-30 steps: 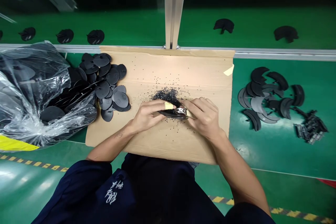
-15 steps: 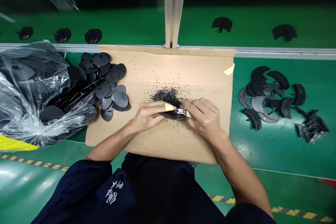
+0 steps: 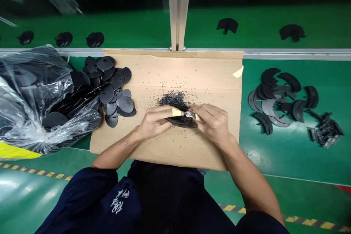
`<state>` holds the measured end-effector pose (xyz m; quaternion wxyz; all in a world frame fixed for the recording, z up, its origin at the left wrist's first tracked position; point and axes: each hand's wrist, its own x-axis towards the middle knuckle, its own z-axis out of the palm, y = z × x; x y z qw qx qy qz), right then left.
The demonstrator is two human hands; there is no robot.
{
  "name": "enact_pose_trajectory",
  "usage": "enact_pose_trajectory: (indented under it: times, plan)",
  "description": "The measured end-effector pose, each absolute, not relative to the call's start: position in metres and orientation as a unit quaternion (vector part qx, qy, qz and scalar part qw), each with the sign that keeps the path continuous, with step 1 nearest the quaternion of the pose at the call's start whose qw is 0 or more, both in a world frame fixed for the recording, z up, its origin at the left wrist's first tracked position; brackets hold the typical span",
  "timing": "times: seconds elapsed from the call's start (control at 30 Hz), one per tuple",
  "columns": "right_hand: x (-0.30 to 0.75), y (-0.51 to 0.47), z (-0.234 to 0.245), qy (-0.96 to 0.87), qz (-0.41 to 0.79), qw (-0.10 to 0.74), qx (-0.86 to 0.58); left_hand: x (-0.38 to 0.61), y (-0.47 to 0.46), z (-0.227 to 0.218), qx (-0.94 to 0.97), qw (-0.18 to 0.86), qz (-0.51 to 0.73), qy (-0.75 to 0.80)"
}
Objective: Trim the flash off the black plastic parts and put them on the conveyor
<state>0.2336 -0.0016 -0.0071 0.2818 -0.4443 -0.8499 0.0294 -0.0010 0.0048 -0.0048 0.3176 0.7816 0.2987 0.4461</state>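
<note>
My left hand (image 3: 155,121) pinches a round black plastic disc (image 3: 183,121) by its left side, the thumb wrapped in pale yellow tape. My right hand (image 3: 213,121) is closed around small metal nippers (image 3: 189,114), whose silver head sits at the disc's upper side. Most of the handles are hidden in my fingers. Whether the jaws touch the disc I cannot tell. Just beyond my hands a heap of tiny black plastic bits (image 3: 173,98) lies on the cardboard sheet (image 3: 153,150), with loose bits scattered around it.
On the left, black discs (image 3: 126,104) lie piled beside a clear plastic bag (image 3: 49,135) holding more. Curved black pieces (image 3: 269,108) and a cluster of small black parts (image 3: 326,129) lie on the green table (image 3: 296,157) at right. A metal post (image 3: 179,11) rises behind the cardboard.
The disc has tipped so that more of its face shows, and the nippers' head has turned slightly. Both hands stay nearly in place; the whole view has shifted a little.
</note>
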Motion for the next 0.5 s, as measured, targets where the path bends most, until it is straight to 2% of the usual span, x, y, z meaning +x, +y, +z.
enact_pose_trajectory:
  times: [0.13,0.27,0.37,0.5]
  plan:
    - [0.232,0.003,-0.007,-0.848,-0.022,0.24,-0.472,-0.002,0.006,-0.003,0.809,0.279,0.412,0.311]
    - [0.231,0.005,-0.005,-0.863,0.004,0.211,-0.459,-0.003,0.008,-0.008,0.843,0.213,0.376,0.32]
    - [0.236,0.007,-0.006,-0.852,0.054,0.232,-0.465,-0.005,0.01,-0.011,0.845,0.184,0.378,0.332]
    - [0.241,0.01,-0.008,-0.842,0.132,0.305,-0.425,-0.007,0.015,-0.008,0.826,0.213,0.4,0.335]
